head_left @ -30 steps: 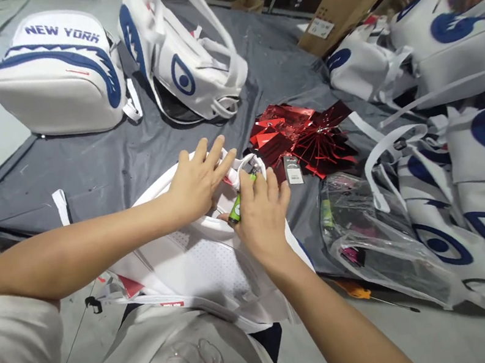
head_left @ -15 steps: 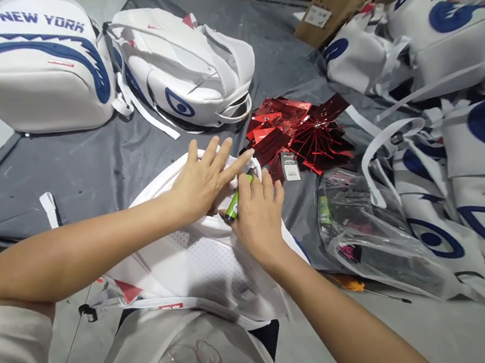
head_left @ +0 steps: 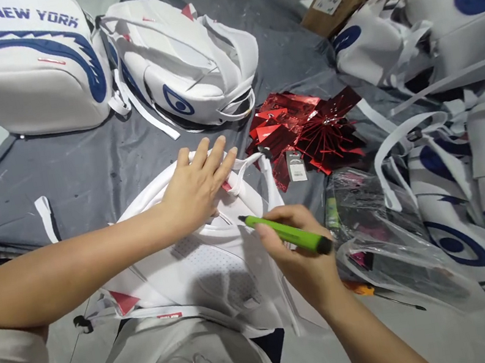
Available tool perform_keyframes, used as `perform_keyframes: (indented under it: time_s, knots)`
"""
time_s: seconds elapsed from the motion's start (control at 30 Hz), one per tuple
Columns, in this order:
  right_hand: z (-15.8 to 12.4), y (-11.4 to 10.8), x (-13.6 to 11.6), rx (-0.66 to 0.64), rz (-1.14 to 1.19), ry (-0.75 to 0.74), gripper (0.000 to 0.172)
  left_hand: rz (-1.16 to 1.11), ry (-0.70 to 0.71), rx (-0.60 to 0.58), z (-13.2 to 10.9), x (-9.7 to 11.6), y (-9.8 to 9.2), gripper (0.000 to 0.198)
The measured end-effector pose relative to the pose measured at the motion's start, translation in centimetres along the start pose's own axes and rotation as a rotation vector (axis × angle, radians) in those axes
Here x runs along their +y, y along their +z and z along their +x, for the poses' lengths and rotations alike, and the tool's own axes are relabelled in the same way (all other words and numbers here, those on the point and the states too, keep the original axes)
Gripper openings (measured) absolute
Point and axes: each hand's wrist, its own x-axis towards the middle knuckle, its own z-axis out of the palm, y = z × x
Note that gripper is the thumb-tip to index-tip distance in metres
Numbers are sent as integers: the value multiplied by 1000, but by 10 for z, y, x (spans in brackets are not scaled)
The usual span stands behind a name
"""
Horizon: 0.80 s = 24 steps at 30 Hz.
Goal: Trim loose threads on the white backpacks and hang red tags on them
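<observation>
A white backpack [head_left: 200, 263] lies in front of me, mesh back side up. My left hand [head_left: 199, 182] rests flat on its top near the white handle loop [head_left: 245, 172], fingers stretched out. My right hand [head_left: 299, 255] is closed round a green pen-shaped tool [head_left: 286, 235], held just above the backpack's right edge with its dark tip pointing left.
Two finished white backpacks [head_left: 31, 62] with blue shark print, one marked NEW YORK, lie at the back left on a grey cloth [head_left: 95, 163]. Red foil tags [head_left: 303, 128] are heaped in the middle. Clear plastic bags [head_left: 372, 234] and several more backpacks [head_left: 467, 107] fill the right side.
My right hand has pulled back from the handle loop toward me and turned the green tool sideways. The left hand has stayed on the backpack.
</observation>
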Motion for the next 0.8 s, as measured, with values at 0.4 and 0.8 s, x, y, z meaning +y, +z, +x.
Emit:
perform_keyframes:
  time_s: [0.4,0.8]
  knots:
    - [41,-18,-8,-651,-84,-154,27,17,12,-3,1,0,0,93]
    - [45,-10,-23,-716,-255,-326,29,-15,7,10,0,1,0,78]
